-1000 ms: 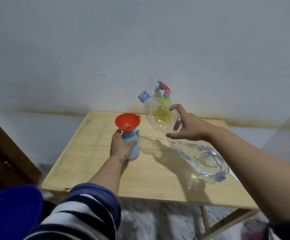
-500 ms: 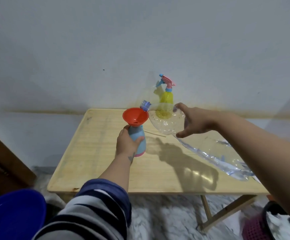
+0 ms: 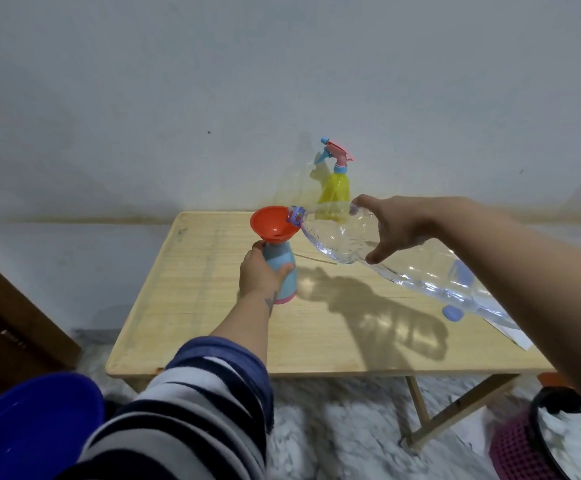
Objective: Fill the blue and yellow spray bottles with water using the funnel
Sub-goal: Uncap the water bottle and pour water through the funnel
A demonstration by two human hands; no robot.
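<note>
Blue spray bottle stands upright near the middle of the wooden tabletop, sprayer head off, orange funnel seated in its neck. Left hand wraps the bottle's body, grip closed around it. Right hand grips a large clear water bottle, tilted low, its blue-ringed mouth resting at the funnel's rim. Yellow spray bottle stands upright behind the funnel, by the wall, sprayer head on. A small blue cap lies on the tabletop beneath the clear bottle.
</note>
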